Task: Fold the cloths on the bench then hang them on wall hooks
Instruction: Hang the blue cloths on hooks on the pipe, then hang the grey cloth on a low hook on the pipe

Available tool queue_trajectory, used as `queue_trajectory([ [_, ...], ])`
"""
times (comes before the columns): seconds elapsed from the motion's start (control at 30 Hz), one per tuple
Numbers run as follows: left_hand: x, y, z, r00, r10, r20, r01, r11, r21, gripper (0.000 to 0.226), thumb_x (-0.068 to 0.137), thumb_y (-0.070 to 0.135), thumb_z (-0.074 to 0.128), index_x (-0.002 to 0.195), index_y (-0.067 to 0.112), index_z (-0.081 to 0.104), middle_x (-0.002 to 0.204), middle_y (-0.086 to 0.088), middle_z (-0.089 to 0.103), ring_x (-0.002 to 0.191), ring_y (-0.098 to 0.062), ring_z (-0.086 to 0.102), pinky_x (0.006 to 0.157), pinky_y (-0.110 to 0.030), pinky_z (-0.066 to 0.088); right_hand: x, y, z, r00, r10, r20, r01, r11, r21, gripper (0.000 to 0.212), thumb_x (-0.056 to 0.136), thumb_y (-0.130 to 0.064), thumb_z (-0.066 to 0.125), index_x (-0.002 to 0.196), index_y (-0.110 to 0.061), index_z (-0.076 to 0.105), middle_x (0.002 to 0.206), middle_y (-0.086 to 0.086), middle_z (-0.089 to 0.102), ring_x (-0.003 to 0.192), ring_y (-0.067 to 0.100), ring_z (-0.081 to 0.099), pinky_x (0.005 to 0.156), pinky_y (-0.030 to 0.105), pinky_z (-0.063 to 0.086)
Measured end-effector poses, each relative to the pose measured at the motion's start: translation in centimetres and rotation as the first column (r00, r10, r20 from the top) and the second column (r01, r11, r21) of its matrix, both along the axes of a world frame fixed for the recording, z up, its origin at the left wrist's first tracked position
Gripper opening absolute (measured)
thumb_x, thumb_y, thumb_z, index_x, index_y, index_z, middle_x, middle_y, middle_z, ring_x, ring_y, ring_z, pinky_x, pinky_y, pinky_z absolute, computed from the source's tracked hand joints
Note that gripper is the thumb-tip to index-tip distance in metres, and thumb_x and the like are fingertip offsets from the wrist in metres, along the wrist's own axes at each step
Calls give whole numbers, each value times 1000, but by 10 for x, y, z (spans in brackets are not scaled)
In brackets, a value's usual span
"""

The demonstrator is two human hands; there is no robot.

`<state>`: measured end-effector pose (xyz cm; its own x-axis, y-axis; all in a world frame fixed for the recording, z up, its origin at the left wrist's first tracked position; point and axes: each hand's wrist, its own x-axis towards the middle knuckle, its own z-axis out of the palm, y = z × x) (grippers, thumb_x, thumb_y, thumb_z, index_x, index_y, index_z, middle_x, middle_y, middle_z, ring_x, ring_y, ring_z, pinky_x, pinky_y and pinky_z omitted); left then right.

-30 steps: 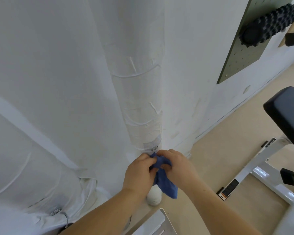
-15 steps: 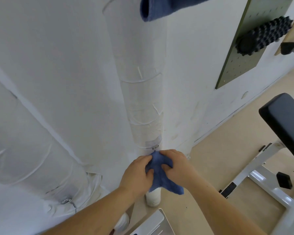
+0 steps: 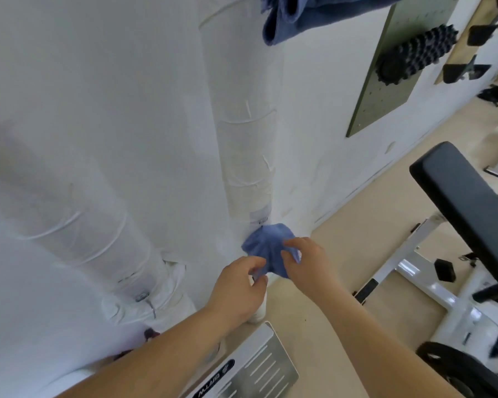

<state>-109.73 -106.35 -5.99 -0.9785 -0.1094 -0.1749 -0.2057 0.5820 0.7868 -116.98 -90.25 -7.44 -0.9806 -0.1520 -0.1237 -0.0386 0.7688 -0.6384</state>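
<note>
Blue cloth (image 3: 266, 245): hung bunched against the white wrapped pipe (image 3: 247, 156), its top at a small metal fitting on the pipe's lower end; lay toward 6 o'clock from the view's centre.
Right hand (image 3: 308, 261): at the cloth's 4 o'clock, thumb and forefinger curled in a pinch on its right edge.
Left hand (image 3: 239, 285): at the cloth's 7 o'clock, fingers loosely curled, tips at the lower hem; whether they gripped it could not be told.
Second cloth (image 3: 299, 15): darker blue, hung at 12 o'clock, well apart from the first.
Bench pad (image 3: 466, 208): black, at 3 o'clock.
Pegboard (image 3: 368, 110): green, at 2 o'clock, bore a black knobbed roller (image 3: 414, 53).
</note>
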Motion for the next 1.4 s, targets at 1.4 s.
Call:
queue_trajectory([
  [1.4,653,259,-142,470,-498,728,465,841,275,34,92,23,73,121,10,62,104,-5,69,94,-20,66,67,-24,49,858,172,-104,250,-664,704,968,166,-187,44,107,-15,44,147,-34,47,145,-2,47,124,14,54,85,21,53],
])
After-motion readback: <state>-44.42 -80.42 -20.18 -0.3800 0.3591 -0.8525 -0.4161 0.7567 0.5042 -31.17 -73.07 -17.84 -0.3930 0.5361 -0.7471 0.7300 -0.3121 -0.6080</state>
